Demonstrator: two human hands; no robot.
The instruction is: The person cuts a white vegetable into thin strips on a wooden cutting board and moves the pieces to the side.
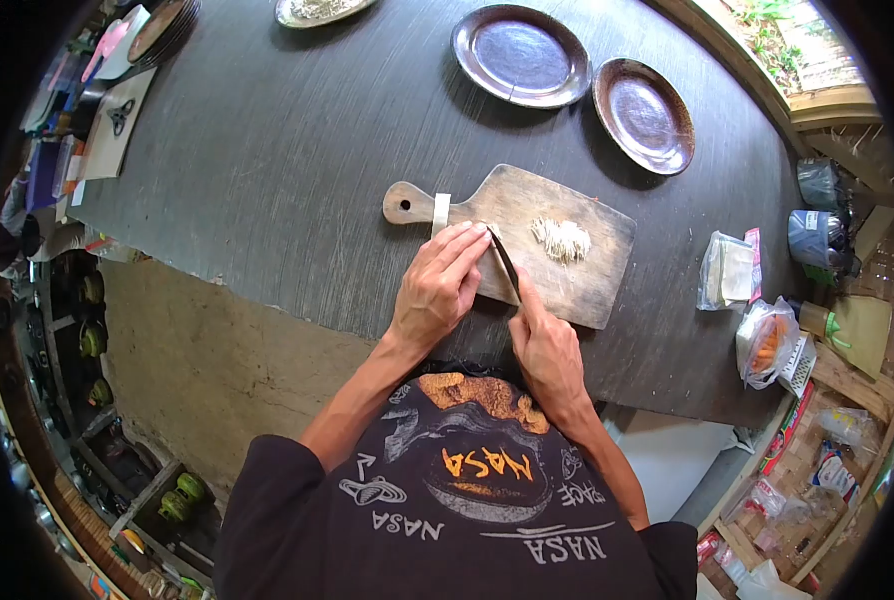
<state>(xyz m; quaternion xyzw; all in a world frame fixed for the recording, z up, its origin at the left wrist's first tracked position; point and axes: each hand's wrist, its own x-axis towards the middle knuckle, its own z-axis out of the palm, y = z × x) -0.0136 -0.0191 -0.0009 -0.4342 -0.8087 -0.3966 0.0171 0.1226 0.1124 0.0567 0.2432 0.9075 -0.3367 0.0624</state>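
A wooden cutting board (592, 285) with a round-ended handle lies on the dark table. My right hand (547, 350) is closed around a knife (507, 265), its dark blade angled up toward my left fingertips. My left hand (439, 280) rests on the board's left part, fingers bent and pressed together on a pale piece of food that they mostly cover. A pale flat strip (442, 212) sticks out above that hand, across the base of the board's handle. Right of the blade is a small heap of thin pale shreds (561, 240).
Beyond the board stand a large dark plate (522, 58) and a smaller brown plate (644, 115). Another plate (342, 12) at the far edge carries pale shreds. At right are a bag of orange food (767, 345) and a packet (729, 272). Scissors (120, 117) lie far left.
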